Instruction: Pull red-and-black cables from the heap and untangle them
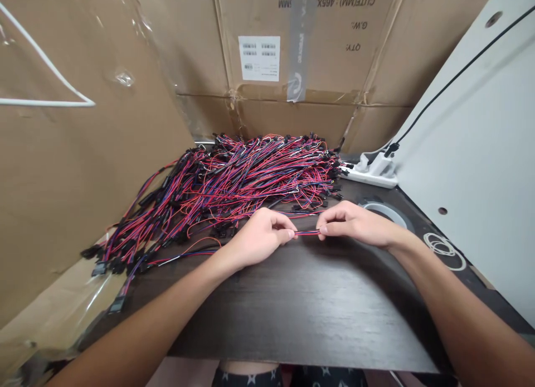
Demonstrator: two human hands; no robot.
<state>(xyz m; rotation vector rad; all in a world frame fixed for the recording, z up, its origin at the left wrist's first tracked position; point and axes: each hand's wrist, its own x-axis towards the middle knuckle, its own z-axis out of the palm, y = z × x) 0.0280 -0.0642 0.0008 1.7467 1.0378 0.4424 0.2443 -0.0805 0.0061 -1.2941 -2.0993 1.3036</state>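
Note:
Between my two hands a short stretch of red and dark wires [307, 232] runs level, just above the dark tabletop. My left hand [265, 233] pinches its left end between thumb and fingers. The right end sits in a like pinch of my right hand [345, 222]. Behind the hands lies a large heap of red, blue and black wires with black connectors [267, 169], spreading to the left. Some loose wires [184, 256] trail out beside my left wrist. What the fingers cover of the held wires is hidden.
A white power strip [371, 176] with plugs stands at the back right. Near my right forearm lie a roll of tape [387, 213] and several pale rings [443, 247]. Cardboard [326, 69] walls the back and left; a white panel [472, 141] closes the right.

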